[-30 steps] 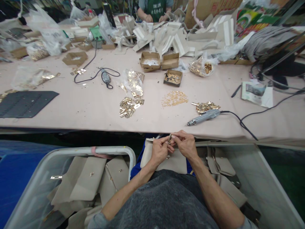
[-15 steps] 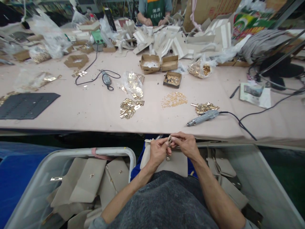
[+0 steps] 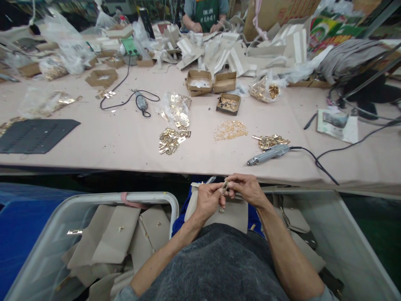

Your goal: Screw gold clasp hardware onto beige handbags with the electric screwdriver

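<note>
Both hands meet above a beige bag piece (image 3: 234,215) that lies across my lap. My left hand (image 3: 208,200) pinches a small gold metal plate (image 3: 224,185), like the bag hardware on the table. From the other side, my right hand (image 3: 246,188) grips the same plate between thumb and fingers. A small metal fitting (image 3: 222,210) shows on the bag piece just below my fingers. On the table ahead lie a pile of gold plates (image 3: 169,141), a scatter of tiny gold screws (image 3: 232,130) and another heap of gold fittings (image 3: 272,141).
A grey electric screwdriver (image 3: 267,154) lies near the table edge, its cord trailing right. A left bin (image 3: 173,205) and a right bin (image 3: 354,234) hold beige bag pieces. Small cardboard boxes (image 3: 199,82) stand farther back. A co-worker (image 3: 205,16) is across the table.
The view has shifted slightly. Both hands stay together over the bag piece, with the small plate turned a little between the fingers.
</note>
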Tool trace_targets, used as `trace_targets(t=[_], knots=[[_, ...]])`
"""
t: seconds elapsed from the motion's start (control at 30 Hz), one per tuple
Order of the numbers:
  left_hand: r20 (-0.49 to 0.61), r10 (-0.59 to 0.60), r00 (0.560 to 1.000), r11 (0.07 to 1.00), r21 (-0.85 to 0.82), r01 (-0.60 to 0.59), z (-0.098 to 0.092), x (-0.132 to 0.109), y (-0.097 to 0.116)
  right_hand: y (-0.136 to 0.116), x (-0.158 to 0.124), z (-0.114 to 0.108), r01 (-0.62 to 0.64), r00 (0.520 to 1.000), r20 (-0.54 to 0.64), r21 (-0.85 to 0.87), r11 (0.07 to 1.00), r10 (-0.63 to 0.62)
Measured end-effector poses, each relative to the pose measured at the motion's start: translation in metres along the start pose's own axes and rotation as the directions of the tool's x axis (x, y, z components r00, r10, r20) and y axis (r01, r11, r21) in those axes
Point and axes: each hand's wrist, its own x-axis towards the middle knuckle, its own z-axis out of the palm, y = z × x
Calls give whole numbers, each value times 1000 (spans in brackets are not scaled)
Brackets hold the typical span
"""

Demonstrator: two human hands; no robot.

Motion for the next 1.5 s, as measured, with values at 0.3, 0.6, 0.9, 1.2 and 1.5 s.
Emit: trace_targets(t=[0.3, 0.6, 0.9, 1.2, 1.5], knots=[[10, -40, 999, 991, -124, 41, -3, 2, 2, -4, 3, 0, -68, 983, 170, 16, 998, 64], [-6, -51, 999, 991, -121, 50, -5, -1, 3, -1, 5, 1, -65, 980, 189, 8, 998, 62], [-19, -62, 998, 993, -102, 60, -8, -3, -7, -4, 8, 2, -104, 980, 169, -29, 994, 107], [-76, -60, 995, 994, -95, 52, -3, -4, -5, -15, 5, -2, -139, 985, 92, -49, 989, 143], [-167, -88, 982, 994, -78, 75, 4, 2, -1, -36, 37, -89, -579, 428, -794, -608, 544, -432]])
